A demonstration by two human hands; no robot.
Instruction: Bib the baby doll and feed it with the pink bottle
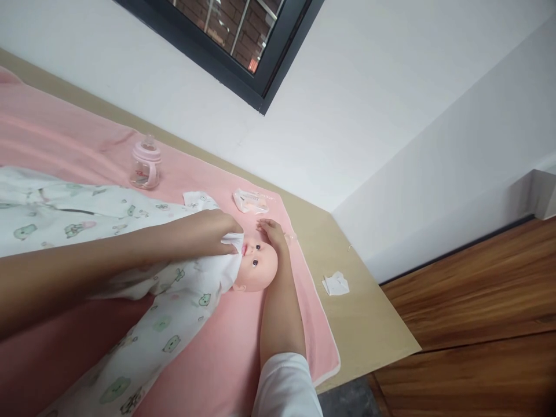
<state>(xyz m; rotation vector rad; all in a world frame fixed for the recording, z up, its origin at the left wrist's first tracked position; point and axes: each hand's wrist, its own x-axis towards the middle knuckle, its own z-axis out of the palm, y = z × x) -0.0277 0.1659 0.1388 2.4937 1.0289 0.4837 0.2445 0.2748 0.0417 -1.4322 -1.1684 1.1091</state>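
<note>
A baby doll (pixel 263 267) lies on its back on the pink blanket (pixel 217 341), its bald head toward the right. White clothing with green animal prints (pixel 186 289) covers its body up to the chin. My left hand (pixel 223 231) reaches in from the left and pinches the edge of the clothing at the doll's neck. Around the top of the doll's head curves my right forearm. Beyond the head, my right hand (pixel 273 233) rests near the blanket with its fingers stretched out, holding nothing I can see.
A pink-lidded baby bottle (pixel 146 165) stands on the blanket at the back. A clear plastic packet (pixel 251 201) lies behind the doll's head. Crumpled white paper (pixel 336 284) sits on the tan table (pixel 369 324). A white wall and dark-framed window (pixel 260 87) rise behind.
</note>
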